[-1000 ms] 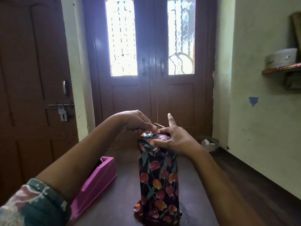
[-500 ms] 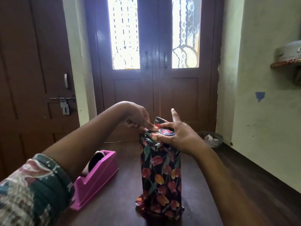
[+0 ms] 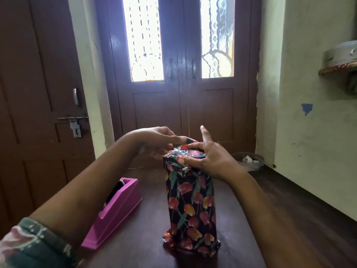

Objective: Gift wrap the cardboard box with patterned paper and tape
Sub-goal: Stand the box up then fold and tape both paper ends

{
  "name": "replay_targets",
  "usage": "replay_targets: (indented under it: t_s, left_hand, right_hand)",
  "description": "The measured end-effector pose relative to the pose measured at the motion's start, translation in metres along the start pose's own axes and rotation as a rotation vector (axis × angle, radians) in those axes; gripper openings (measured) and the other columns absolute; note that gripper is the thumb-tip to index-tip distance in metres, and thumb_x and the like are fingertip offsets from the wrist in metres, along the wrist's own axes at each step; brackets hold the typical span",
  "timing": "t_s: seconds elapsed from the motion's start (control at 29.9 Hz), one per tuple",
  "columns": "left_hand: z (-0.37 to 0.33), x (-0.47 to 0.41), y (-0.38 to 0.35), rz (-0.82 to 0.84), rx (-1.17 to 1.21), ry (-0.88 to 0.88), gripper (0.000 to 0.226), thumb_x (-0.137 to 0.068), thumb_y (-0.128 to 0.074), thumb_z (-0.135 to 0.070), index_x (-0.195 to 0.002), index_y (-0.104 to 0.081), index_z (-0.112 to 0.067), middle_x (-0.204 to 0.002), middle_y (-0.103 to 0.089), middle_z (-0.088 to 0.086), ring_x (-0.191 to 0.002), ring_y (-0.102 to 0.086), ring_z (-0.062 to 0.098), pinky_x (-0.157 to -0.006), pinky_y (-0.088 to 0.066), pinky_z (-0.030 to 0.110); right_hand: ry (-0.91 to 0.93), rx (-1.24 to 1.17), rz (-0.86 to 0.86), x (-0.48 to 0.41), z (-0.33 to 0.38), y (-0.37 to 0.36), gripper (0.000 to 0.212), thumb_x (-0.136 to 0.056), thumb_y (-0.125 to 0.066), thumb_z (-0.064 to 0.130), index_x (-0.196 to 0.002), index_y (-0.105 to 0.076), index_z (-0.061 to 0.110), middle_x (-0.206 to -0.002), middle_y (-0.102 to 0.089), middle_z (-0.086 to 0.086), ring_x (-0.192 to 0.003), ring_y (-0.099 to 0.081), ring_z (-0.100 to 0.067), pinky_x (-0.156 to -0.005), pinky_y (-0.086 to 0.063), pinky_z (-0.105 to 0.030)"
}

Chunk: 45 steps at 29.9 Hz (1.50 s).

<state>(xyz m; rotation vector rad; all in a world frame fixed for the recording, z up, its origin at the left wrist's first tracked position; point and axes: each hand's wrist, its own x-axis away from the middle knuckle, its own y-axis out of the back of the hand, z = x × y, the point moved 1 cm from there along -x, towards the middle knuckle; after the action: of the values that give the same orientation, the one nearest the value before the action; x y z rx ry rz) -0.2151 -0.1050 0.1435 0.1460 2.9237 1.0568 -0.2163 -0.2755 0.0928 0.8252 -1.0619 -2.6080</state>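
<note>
We are closing the upper end of the wrapped box (image 3: 191,200): left hand (image 3: 158,141) pinches the top flap (image 3: 190,141), right hand (image 3: 210,158) clamps the folds. Next probably needs tape from the dispenser (image 3: 117,207) left of the box.

The room is dim. Light comes from the back, through the two glass panes (image 3: 144,39) in the double door (image 3: 181,113). They glow too white to see through. The wrapped box (image 3: 191,200) shines a little on top. The sleeve (image 3: 32,246) looks blurry. The side door (image 3: 34,93) leans at the edge.
</note>
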Motion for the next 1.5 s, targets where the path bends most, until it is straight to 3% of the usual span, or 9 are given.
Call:
replay_targets:
  t_s: [0.1,0.23,0.37,0.64,0.94,1.04,1.24,1.37,1.5]
  left_hand:
    - [-0.004,-0.012,-0.013,-0.043,-0.296,0.006,0.033,-0.085,-0.061,-0.045,-0.102,-0.055,-0.017,-0.091,-0.057,-0.002,-0.078,-0.056,0.013,-0.067,-0.047,0.027]
    - [0.008,-0.013,-0.006,0.05,-0.095,0.061,0.012,-0.088,-0.061,-0.028,-0.086,-0.062,-0.017,-0.093,-0.058,0.013,-0.081,-0.051,0.025,-0.067,-0.042,0.03]
    - [0.017,-0.004,-0.001,0.033,0.209,0.048,0.019,-0.091,-0.057,-0.024,-0.101,-0.064,-0.01,-0.078,-0.063,0.004,-0.056,-0.059,0.008,-0.047,-0.05,0.018]
    - [0.025,0.008,0.004,-0.011,0.299,0.059,0.015,-0.091,-0.053,0.001,-0.097,-0.065,-0.006,-0.09,-0.067,0.011,-0.066,-0.066,0.012,-0.054,-0.056,0.02]
    - [0.034,0.044,-0.007,0.252,0.037,-0.418,0.045,-0.085,-0.065,-0.013,-0.128,-0.053,-0.022,-0.127,-0.058,-0.001,-0.115,-0.058,0.017,-0.088,-0.052,0.034]
    - [0.034,0.042,-0.02,0.025,-0.324,-0.636,0.057,-0.07,-0.07,-0.053,-0.123,-0.05,-0.045,-0.134,-0.044,-0.023,-0.131,-0.036,0.005,-0.106,-0.037,0.037]
    - [0.01,0.045,-0.025,-0.273,-0.12,-0.768,0.022,-0.072,-0.073,-0.036,-0.09,-0.074,-0.022,-0.097,-0.066,-0.004,-0.096,-0.061,0.01,-0.079,-0.051,0.022]
    - [-0.004,0.046,-0.022,-0.3,-0.037,-0.686,0.01,-0.082,-0.067,-0.016,-0.089,-0.074,-0.016,-0.088,-0.072,0.0,-0.087,-0.067,0.011,-0.076,-0.053,0.022]
    - [-0.008,0.046,-0.03,-0.4,0.2,-0.544,0.005,-0.081,-0.068,-0.005,-0.082,-0.071,-0.008,-0.073,-0.069,0.0,-0.069,-0.067,0.007,-0.062,-0.053,0.018]
  right_hand:
    - [-0.002,-0.005,-0.01,0.002,-0.002,0.0,0.108,-0.077,-0.065,0.052,-0.148,0.011,0.019,-0.14,-0.048,0.006,-0.135,-0.033,-0.019,-0.106,-0.03,-0.041]
    - [0.015,0.016,-0.01,0.003,-0.003,-0.001,0.107,-0.077,-0.064,0.053,-0.148,0.008,0.019,-0.14,-0.048,0.006,-0.134,-0.034,-0.018,-0.105,-0.031,-0.04]
    - [0.022,0.017,-0.021,0.003,-0.004,-0.001,0.105,-0.078,-0.063,0.052,-0.148,0.007,0.019,-0.141,-0.046,0.007,-0.136,-0.031,-0.018,-0.107,-0.028,-0.041]
    - [0.076,-0.053,-0.006,0.002,-0.009,0.001,0.09,-0.079,-0.064,0.049,-0.147,-0.012,0.022,-0.138,-0.05,0.006,-0.128,-0.042,-0.017,-0.102,-0.037,-0.037]
    - [-0.003,-0.455,0.078,-0.005,-0.019,0.016,0.034,-0.099,-0.033,0.042,-0.128,-0.043,0.028,-0.125,-0.05,0.007,-0.094,-0.05,0.005,-0.069,-0.04,-0.01]
    - [0.085,-0.46,-0.058,0.007,-0.021,0.009,0.033,-0.099,-0.032,0.041,-0.127,-0.047,0.031,-0.117,-0.049,0.018,-0.094,-0.046,0.016,-0.071,-0.037,-0.003]
    - [0.287,-0.327,-0.108,0.027,-0.026,-0.011,0.075,-0.058,-0.032,0.092,-0.118,-0.041,0.05,-0.117,-0.04,0.035,-0.106,-0.043,0.018,-0.084,-0.04,-0.005]
    - [0.315,-0.15,-0.161,0.019,-0.031,-0.01,0.064,-0.064,-0.067,0.065,-0.119,-0.05,0.036,-0.114,-0.051,0.018,-0.105,-0.053,-0.003,-0.092,-0.048,-0.026]
    - [0.362,-0.146,-0.14,0.014,-0.027,-0.005,0.057,-0.069,-0.068,0.05,-0.117,-0.061,0.021,-0.107,-0.056,0.017,-0.098,-0.056,-0.002,-0.084,-0.045,-0.014]
